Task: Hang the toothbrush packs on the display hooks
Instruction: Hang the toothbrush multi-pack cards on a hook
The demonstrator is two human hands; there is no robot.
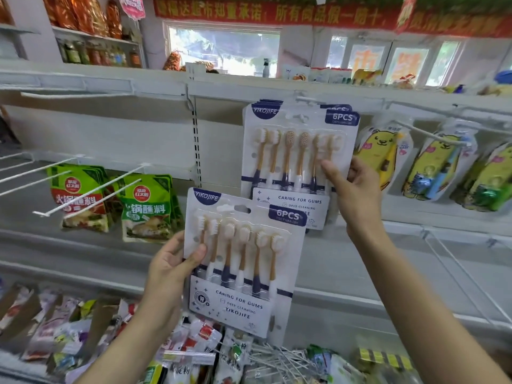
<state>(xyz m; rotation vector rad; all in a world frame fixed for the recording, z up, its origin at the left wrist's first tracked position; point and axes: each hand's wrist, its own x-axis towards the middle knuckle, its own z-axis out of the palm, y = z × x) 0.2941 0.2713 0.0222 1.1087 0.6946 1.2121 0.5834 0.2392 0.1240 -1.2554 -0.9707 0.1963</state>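
Shop aisle, white shelving with wire hooks. Nearest: left hand [169,268] grips one toothbrush pack [241,261], six brushes, thumb across its front, held below the rail. Beyond, right hand [347,187] pinches the edge of the front hanging pack [296,156] on its hook [306,100]; more packs behind, count unclear. Two green sauce packets [146,209] hang left.

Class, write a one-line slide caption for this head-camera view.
Right hand steadies a toothbrush pack on its display hook; left hand holds another pack ready.
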